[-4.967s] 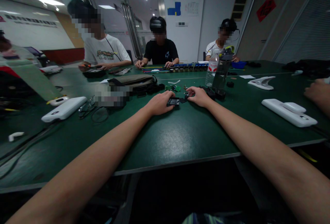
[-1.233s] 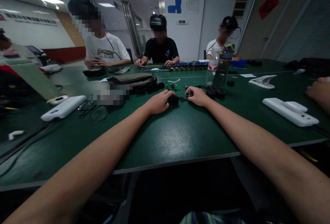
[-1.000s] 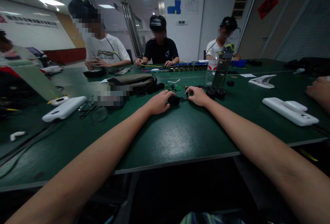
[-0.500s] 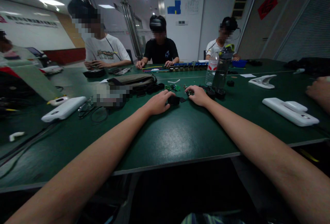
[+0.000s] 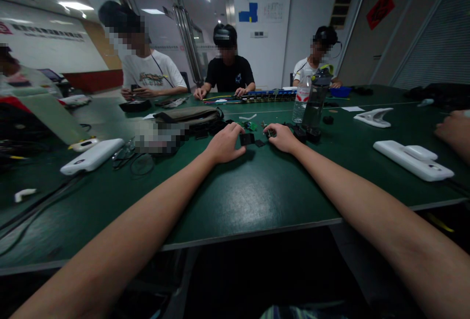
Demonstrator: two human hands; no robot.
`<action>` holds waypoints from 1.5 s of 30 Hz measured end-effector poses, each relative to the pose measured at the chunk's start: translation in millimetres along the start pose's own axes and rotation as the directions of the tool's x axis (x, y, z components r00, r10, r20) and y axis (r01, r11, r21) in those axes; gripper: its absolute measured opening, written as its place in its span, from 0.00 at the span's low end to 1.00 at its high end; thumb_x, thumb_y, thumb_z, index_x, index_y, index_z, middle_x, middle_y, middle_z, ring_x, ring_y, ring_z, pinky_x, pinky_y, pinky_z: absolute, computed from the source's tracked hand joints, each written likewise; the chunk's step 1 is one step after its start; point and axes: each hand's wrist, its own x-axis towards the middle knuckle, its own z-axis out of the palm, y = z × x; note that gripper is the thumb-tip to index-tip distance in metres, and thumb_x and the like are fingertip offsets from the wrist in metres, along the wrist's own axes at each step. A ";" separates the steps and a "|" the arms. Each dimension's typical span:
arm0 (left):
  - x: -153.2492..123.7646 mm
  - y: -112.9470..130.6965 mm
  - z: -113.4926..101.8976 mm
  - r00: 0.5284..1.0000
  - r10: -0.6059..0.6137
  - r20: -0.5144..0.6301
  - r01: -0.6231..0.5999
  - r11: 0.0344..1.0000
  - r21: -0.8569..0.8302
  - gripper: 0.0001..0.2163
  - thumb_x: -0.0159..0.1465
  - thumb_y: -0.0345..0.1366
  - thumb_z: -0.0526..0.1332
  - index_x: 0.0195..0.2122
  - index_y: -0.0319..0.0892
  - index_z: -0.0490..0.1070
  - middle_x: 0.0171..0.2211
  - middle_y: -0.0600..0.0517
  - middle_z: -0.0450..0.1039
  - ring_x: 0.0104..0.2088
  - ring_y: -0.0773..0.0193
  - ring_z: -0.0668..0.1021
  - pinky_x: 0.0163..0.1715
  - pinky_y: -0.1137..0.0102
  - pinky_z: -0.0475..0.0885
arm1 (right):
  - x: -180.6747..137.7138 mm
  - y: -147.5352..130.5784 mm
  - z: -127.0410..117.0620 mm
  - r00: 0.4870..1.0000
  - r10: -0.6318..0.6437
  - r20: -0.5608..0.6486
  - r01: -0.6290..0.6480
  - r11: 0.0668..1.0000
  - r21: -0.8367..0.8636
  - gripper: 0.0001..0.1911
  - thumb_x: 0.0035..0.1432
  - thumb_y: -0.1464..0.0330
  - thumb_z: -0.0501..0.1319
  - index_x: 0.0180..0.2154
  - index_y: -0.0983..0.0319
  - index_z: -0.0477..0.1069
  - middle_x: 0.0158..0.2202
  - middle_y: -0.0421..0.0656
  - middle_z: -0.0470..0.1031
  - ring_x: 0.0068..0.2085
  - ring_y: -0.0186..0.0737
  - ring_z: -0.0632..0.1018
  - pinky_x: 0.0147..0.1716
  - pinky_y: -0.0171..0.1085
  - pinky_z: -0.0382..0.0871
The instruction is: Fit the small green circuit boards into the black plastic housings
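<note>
Holding black box (image 5: 247, 139) in left hand (image 5: 224, 144) by one end; right hand (image 5: 282, 137) pinching small part (image 5: 271, 133), too tiny to identify; flat black piece (image 5: 260, 143) on table (image 5: 249, 201) between hands, green boards (image 5: 250, 126) behind

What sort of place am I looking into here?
It looks like an office or meeting room used for small electronics work: three people sit across a long green table, green circuit boards lie on it, and the left hand holds a small black part.
</note>
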 end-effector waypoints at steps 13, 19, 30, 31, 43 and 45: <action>1.4 7.8 -5.0 0.995 -0.040 0.088 0.034 0.998 0.058 0.15 0.59 0.41 0.60 0.45 0.41 0.65 0.42 0.43 0.75 0.43 0.51 0.78 0.45 0.60 0.72 | -0.2 -0.9 -0.5 1.000 -0.003 -0.002 0.003 1.000 0.002 0.19 0.48 0.80 0.61 0.43 0.62 0.79 0.42 0.46 0.80 0.43 0.44 0.78 0.50 0.41 0.69; 0.8 4.9 -3.1 0.997 -0.024 0.079 0.018 0.998 0.067 0.15 0.59 0.40 0.60 0.46 0.42 0.65 0.44 0.44 0.74 0.44 0.52 0.76 0.47 0.60 0.71 | 0.1 -1.6 0.2 1.000 0.015 0.006 -0.015 1.000 -0.012 0.20 0.49 0.81 0.62 0.44 0.64 0.79 0.43 0.47 0.80 0.43 0.44 0.78 0.50 0.41 0.69; 0.4 4.6 -2.2 0.996 -0.018 0.091 0.014 0.999 0.044 0.15 0.59 0.39 0.59 0.47 0.41 0.65 0.45 0.43 0.73 0.46 0.51 0.76 0.49 0.59 0.70 | -0.4 -2.8 -0.3 1.000 0.005 -0.017 -0.004 0.999 0.032 0.17 0.50 0.76 0.64 0.44 0.62 0.80 0.33 0.41 0.78 0.35 0.39 0.76 0.41 0.36 0.68; 0.5 4.5 -2.2 0.996 -0.019 0.092 0.016 0.999 0.041 0.15 0.59 0.39 0.59 0.47 0.41 0.65 0.45 0.42 0.73 0.46 0.50 0.76 0.49 0.58 0.70 | -0.2 -3.0 -0.3 1.000 0.001 -0.018 0.000 1.000 0.029 0.17 0.50 0.76 0.65 0.44 0.61 0.80 0.33 0.42 0.78 0.36 0.40 0.75 0.41 0.37 0.68; 0.1 2.2 -0.2 0.996 -0.007 0.093 0.004 0.999 0.033 0.15 0.60 0.39 0.59 0.47 0.41 0.65 0.44 0.43 0.73 0.46 0.50 0.76 0.47 0.58 0.71 | 0.7 -1.1 2.1 1.000 -0.020 -0.006 0.020 1.000 0.000 0.19 0.50 0.77 0.68 0.45 0.61 0.81 0.36 0.44 0.78 0.38 0.41 0.76 0.44 0.39 0.70; 0.2 2.2 -0.1 0.995 -0.007 0.097 0.004 0.999 0.036 0.15 0.60 0.39 0.59 0.47 0.41 0.65 0.44 0.43 0.73 0.46 0.50 0.76 0.47 0.58 0.71 | 1.0 -0.6 2.6 1.000 -0.012 -0.012 0.012 1.000 0.018 0.19 0.49 0.78 0.67 0.44 0.60 0.81 0.37 0.43 0.79 0.38 0.41 0.77 0.45 0.38 0.70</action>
